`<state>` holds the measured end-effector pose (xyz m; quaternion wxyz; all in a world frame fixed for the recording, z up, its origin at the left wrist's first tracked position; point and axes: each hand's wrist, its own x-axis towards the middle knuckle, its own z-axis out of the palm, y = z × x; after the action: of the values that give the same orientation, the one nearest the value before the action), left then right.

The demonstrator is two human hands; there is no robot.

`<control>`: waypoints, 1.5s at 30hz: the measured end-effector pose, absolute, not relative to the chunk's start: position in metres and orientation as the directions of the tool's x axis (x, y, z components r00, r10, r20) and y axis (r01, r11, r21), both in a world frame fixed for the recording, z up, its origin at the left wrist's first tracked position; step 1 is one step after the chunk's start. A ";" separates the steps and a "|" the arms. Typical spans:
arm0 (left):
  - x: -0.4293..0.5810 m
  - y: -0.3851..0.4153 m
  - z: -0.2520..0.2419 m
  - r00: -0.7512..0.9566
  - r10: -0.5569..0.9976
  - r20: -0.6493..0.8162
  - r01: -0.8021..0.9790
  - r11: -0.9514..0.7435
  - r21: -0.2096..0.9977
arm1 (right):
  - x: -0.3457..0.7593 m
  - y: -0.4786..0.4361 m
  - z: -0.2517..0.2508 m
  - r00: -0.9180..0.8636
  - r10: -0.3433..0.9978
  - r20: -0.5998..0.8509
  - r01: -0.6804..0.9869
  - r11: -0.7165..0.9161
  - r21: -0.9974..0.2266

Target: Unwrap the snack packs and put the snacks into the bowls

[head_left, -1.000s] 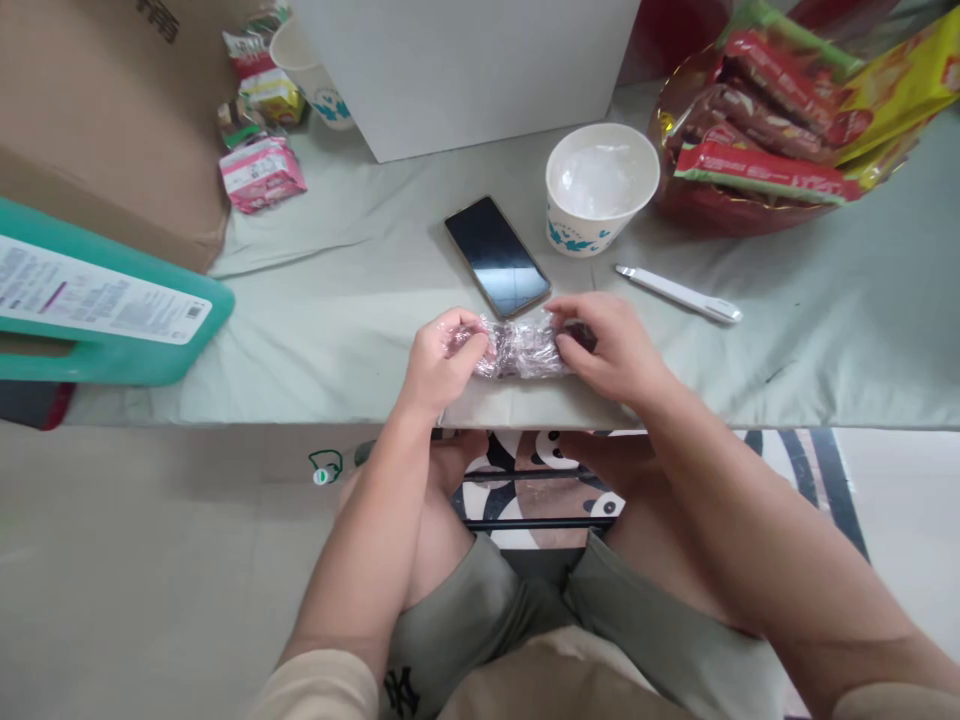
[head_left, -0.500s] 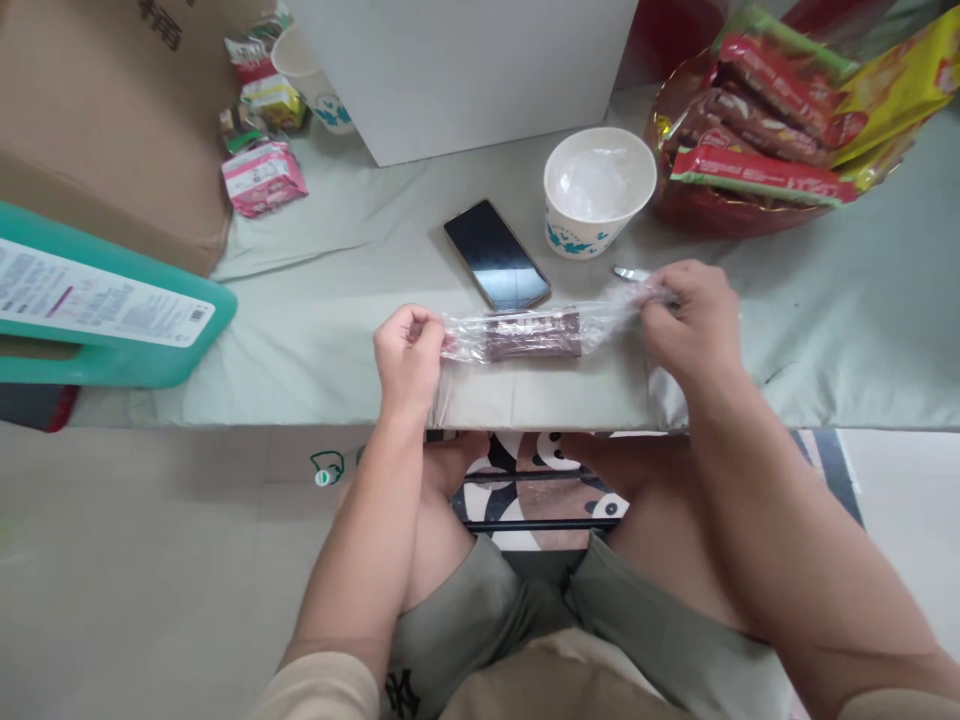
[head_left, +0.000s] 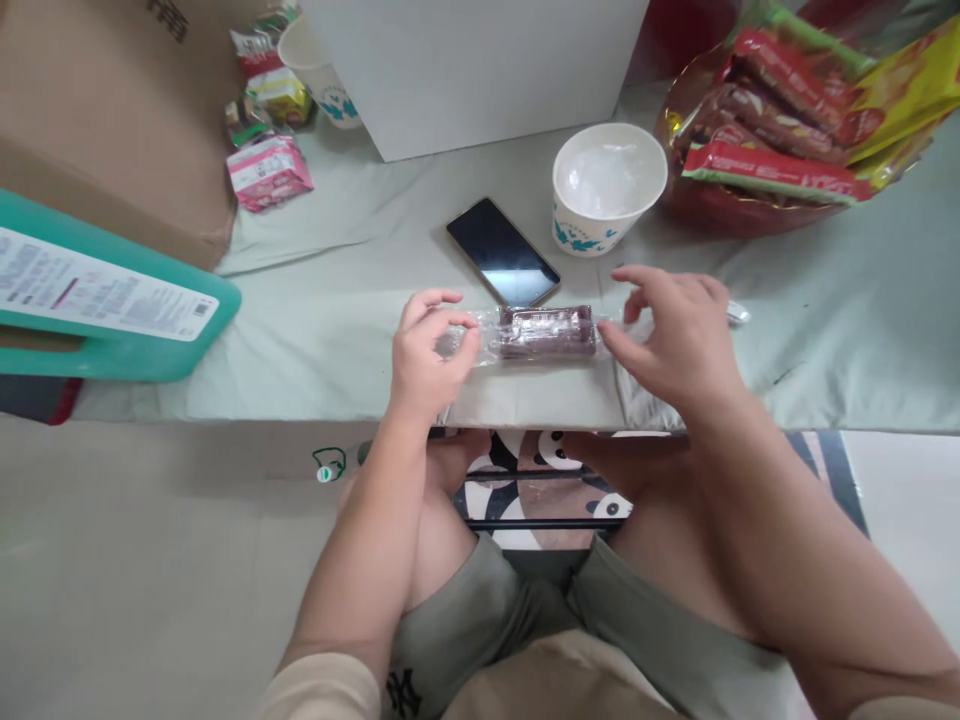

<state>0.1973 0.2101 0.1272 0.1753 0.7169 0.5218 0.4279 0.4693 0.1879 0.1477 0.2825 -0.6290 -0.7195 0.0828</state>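
A dark brown packaged snack bar [head_left: 546, 332] lies on the cloth near the table's front edge, inside a clear plastic wrap [head_left: 484, 340] that reaches out past both its ends. At the wrap's left end is my left hand [head_left: 431, 350], its fingers curved and apart. My right hand [head_left: 675, 335] is spread open at the other end, the thumb tip close to the bar's right edge. A shiny, narrow metal-like thing [head_left: 739, 313] shows beside my right hand, mostly hidden by it. Just behind the bar lies a black phone [head_left: 504, 252].
A paper cup [head_left: 609, 190] lined with clear plastic stands behind my right hand. Further right is a red bowl [head_left: 739, 215] of packaged snacks. A white box [head_left: 487, 75], small packets [head_left: 270, 172], another cup [head_left: 322, 75], a cardboard box [head_left: 112, 130] and a green jug [head_left: 217, 310] stand around.
Both hands have loosened from the ends of the stretched wrap and come inward, fingers spreading. The wrap now looks slacker, with the bar lying flat.
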 end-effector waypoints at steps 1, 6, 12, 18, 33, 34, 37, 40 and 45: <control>0.197 0.208 0.130 0.060 0.886 0.461 0.563 -0.411 0.717 | 0.469 0.185 0.149 -0.051 0.958 0.281 0.865 0.183 -0.468; 0.196 0.191 0.142 0.069 0.863 0.501 0.362 -0.489 0.793 | 0.469 0.166 0.168 -0.109 0.950 0.293 0.873 0.232 -0.430; 0.201 0.174 0.153 0.250 0.867 0.432 0.314 -0.494 0.810 | 0.459 0.147 0.185 -0.390 0.902 0.186 0.800 0.432 -0.416; 0.204 0.166 0.155 0.383 0.856 0.348 0.339 -0.481 0.808 | 0.444 0.138 0.188 -0.378 0.895 -0.237 0.916 0.324 -0.236; 0.203 0.182 0.131 0.249 0.899 0.360 0.805 -0.398 0.440 | 0.442 0.139 0.187 -0.134 0.976 -0.170 0.965 0.090 -0.246; 0.203 0.184 0.130 0.211 0.897 0.388 0.804 -0.385 0.453 | 0.442 0.139 0.186 -0.122 0.985 -0.119 0.955 0.084 -0.286; 0.202 0.193 0.129 0.123 0.879 0.461 0.761 -0.381 0.524 | 0.437 0.134 0.180 -0.127 0.992 0.016 0.897 0.121 -0.424; 0.200 0.202 0.129 0.065 0.847 0.528 0.674 -0.427 0.602 | 0.425 0.133 0.171 -0.278 0.946 0.167 0.752 0.322 -0.575; 0.203 0.212 0.126 -0.080 0.857 0.509 0.472 -0.417 0.777 | 0.400 0.153 0.149 -0.423 0.849 0.318 0.616 0.526 -0.586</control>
<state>0.2032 0.2117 0.1264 0.1817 0.6536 0.5083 0.5304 0.3996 0.1529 0.1485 0.2992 -0.4460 -0.8208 0.1945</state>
